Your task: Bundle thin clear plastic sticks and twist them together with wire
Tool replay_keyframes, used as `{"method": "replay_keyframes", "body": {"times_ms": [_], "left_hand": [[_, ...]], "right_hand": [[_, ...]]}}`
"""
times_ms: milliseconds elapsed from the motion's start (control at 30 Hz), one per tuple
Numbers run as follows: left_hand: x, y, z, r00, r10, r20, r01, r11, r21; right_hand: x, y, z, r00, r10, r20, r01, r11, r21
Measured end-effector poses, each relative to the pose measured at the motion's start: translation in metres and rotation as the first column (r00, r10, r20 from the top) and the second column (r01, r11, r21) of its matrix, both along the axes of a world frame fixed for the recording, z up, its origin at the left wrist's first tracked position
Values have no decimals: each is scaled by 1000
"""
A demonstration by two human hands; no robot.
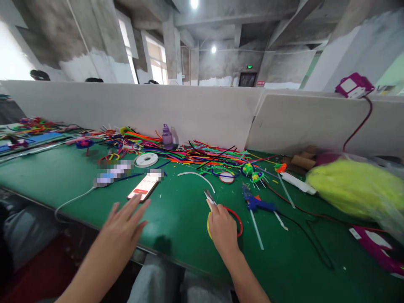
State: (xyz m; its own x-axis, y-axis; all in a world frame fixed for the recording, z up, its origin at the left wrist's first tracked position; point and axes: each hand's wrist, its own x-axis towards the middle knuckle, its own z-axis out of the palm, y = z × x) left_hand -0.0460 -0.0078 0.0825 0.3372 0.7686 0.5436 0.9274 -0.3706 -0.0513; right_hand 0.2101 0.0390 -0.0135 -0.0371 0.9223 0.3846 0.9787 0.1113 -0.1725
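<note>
My left hand (pixel 124 227) has its fingers spread, with the fingertips just at the lower edge of a lit phone (pixel 144 186). Whether a finger touches the screen I cannot tell. Over a pair of scissors (pixel 238 221) with a red and a yellow handle loop lies my right hand (pixel 221 227), its fingers closed at the pivot. The blades point away from me, and part of the handles is hidden under the hand. A pale curved strip (pixel 198 176) rests beyond the blade tips. To the right is a blue glue gun (pixel 260 204) with its cord.
Many coloured pipe cleaners (pixel 205 155) are heaped along the white partition (pixel 189 105). A white spool (pixel 146 160), a purple bottle (pixel 167 136), green pom-pom pieces (pixel 248 169) and a bag of yellow-green material (pixel 353 185) stand about. Cords cross the green table (pixel 186 252).
</note>
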Motion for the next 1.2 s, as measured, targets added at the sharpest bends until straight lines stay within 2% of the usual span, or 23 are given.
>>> {"method": "replay_keyframes", "body": {"times_ms": [67, 100, 167, 233, 400, 433, 500, 600, 667, 767, 833, 867, 933, 1000, 1100, 1200], "left_hand": [[21, 37, -14, 989, -139, 56, 147, 974, -172], [30, 54, -19, 978, -173, 118, 195, 957, -216], [47, 87, -27, 960, -164, 228, 232, 921, -313], [62, 118, -33, 961, -140, 237, 224, 897, -382], [89, 193, -57, 896, -344, 281, 419, 865, -276], [91, 206, -65, 884, -357, 303, 439, 858, -268], [93, 225, -79, 873, -316, 372, 417, 879, -231], [90, 237, -94, 834, -327, 444, 428, 891, -149], [86, 240, -98, 792, -345, 504, 442, 893, -84], [82, 244, -99, 739, -283, 611, 394, 918, -51], [81, 247, -102, 746, -200, 636, 324, 943, -83], [81, 249, -104, 770, -168, 616, 292, 951, -105], [83, 251, -108, 843, -157, 514, 259, 957, -132], [85, 251, -112, 894, -167, 415, 246, 959, -144], [87, 250, -115, 925, -157, 346, 231, 955, -185], [87, 249, -115, 928, -163, 335, 239, 950, -201]], "right_hand": [[1, -1, 2, 1000, 11, -5, -11, 999, 32], [1, -2, 3, 1000, 12, -12, -11, 999, 46], [3, -5, 4, 999, 17, -29, -15, 998, 67], [3, -7, 3, 998, 49, -46, -46, 996, 75], [-1, -7, -3, 963, 231, -138, -227, 973, 46], [-2, -6, -3, 961, 243, -131, -242, 970, 27], [-5, -3, 0, 970, 229, -82, -231, 973, -16], [-6, 11, 16, 976, 219, -7, -219, 975, -40], [-5, 33, 33, 966, 259, 26, -256, 964, -68], [-3, 88, 57, 960, 259, 110, -248, 964, -98], [-5, 136, 66, 962, 223, 160, -205, 971, -123], [-8, 160, 67, 962, 209, 174, -183, 971, -154], [-16, 205, 63, 932, 290, 219, -221, 931, -291], [-26, 240, 54, 911, 337, 235, -243, 903, -354], [-39, 271, 40, 896, 356, 266, -239, 891, -386], [-41, 287, 36, 896, 323, 306, -201, 908, -368]]}}
